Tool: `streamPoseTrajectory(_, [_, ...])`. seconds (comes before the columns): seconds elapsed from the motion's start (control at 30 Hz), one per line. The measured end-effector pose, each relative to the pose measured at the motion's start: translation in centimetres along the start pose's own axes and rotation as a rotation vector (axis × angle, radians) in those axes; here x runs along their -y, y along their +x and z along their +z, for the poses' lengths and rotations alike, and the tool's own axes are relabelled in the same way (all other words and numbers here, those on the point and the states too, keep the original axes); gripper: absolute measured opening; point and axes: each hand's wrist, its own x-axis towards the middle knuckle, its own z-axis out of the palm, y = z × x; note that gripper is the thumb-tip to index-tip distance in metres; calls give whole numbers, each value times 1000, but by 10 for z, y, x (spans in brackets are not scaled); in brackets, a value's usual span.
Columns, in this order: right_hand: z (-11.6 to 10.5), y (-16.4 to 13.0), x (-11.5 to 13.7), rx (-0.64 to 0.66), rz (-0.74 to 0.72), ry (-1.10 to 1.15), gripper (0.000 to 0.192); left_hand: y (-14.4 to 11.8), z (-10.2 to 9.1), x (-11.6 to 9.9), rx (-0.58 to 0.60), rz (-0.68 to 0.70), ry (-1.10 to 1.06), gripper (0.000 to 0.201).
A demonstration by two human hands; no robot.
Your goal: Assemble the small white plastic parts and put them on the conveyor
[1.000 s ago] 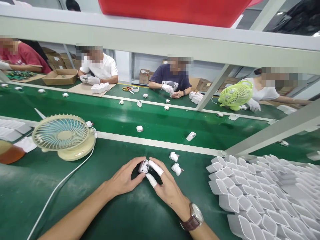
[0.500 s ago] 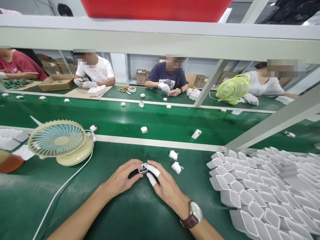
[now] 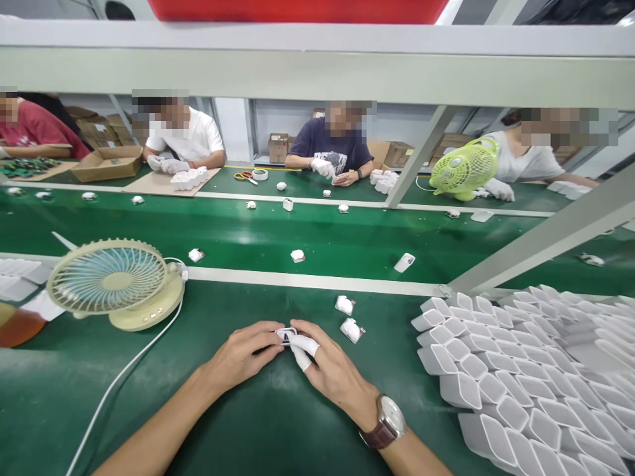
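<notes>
Your left hand (image 3: 245, 345) gripped the small white case (image 3: 284, 330) between thumb and fingers, just above the table (image 3: 268, 423) and in front of you. Your right hand (image 3: 335, 371) had its two white finger covers (image 3: 306, 344) drawn together at the case's mouth, while a bare finger reached its far side. Half a second earlier the mouth had shown a dark inside and those covered tips stood apart; by now they had closed in and a pale rim faced you. They hid most of the opening, so I could not tell whether they pinched anything within. On the belt (image 3: 238, 238), another case (image 3: 405, 262) and two white parts, one near the middle (image 3: 297, 256) and one by the fan (image 3: 196, 255), had drifted rightward. The two parts on your table, the farther (image 3: 344, 305) and the nearer (image 3: 351, 330), lay where they had been, beyond your right hand. The fan (image 3: 119, 281) stood off to the left. The frame's right edge cut off the shells (image 3: 501, 383), blurred towards the back; the left edge cut off an amber thing (image 3: 20, 327), hard to identify.
</notes>
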Motion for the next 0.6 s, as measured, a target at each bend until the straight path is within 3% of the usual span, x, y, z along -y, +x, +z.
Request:
streamPoseTrajectory(0.27, [1,2,-1,-36,-58,-4,38,-2,3,-1,-9,10,14,18])
streamPoseTrajectory(0.53, [1,2,3,-17,-26,0,37,0,1,-6,59,-71,-57,17])
streamPoseTrajectory(0.6, [2,1,2,-17,-27,-9,39,1,1,-6,31,-122,-104,15])
